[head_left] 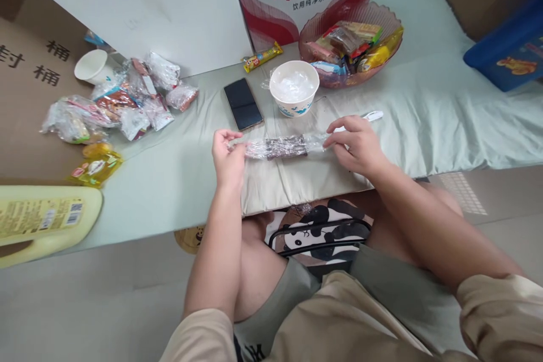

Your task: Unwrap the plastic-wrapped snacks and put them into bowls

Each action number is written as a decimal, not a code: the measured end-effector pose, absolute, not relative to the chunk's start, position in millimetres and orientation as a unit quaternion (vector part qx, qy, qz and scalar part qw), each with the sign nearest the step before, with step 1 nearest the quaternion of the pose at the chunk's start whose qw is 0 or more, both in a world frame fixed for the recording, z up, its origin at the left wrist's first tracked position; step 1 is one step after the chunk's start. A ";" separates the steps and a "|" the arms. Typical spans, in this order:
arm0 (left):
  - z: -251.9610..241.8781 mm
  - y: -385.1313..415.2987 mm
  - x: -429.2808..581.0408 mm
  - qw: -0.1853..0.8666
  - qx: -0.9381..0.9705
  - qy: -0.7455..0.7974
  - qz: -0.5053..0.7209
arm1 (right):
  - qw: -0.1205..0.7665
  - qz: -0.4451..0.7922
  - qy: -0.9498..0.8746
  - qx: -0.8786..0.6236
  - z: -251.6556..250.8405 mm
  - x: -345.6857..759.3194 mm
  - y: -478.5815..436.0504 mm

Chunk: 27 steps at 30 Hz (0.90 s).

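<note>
Thumb and fingers of the left hand (229, 158) pinch one end of a clear packet (286, 147), and the right hand (356, 144) grips the other end the same way. The packet stretches level between them over the near part of the table, its film thin, crinkled and glossy around a dark brown, oblong middle with a rough look. I can't tell whether its underside touches the cloth (432, 130), a pale green, softly sheened fabric creased into ripples. Something white and smooth (374, 116) pokes out past the right knuckles, mostly hidden.

Just beyond the packet stand a flat, dark-glassed phone (244, 104) and a round paper cup (294, 106) stuffed with crumpled clear film. Behind the cup sits a fluted, pinkish see-through bowl (360, 80) with a scalloped rim, heaped with shiny snack packs. A slim yellow stick pack (263, 57) lies against the red-and-white box (271, 22). Off to the left spreads a pile of crackly wrapped snacks (127, 99), with a pale yellow plastic jug (91, 218), rounded at the corner, nearer the table's edge.
</note>
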<state>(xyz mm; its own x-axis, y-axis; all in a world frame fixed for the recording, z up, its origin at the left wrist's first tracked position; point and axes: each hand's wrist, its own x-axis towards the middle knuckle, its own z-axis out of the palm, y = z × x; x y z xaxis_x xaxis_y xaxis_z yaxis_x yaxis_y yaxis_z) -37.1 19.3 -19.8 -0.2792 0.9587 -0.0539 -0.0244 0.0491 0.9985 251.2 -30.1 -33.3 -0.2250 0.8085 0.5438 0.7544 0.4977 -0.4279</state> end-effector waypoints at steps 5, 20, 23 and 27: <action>-18.7 7.4 -40.3 0.358 0.684 0.563 0.297 | 0.332 0.150 -0.784 -0.502 -30.6 236.4 -33.2; 9.2 -13.6 -49.0 0.074 0.813 0.416 0.400 | 0.282 -0.111 -0.791 -0.532 -15.4 226.0 -52.1; 21.3 -28.2 -53.6 0.134 0.827 0.423 0.344 | 0.256 -0.086 -0.832 -0.485 -9.4 228.9 -60.8; 24.2 -37.6 -63.0 0.330 0.807 0.446 0.200 | 0.189 0.030 -0.893 -0.408 1.2 231.1 -73.9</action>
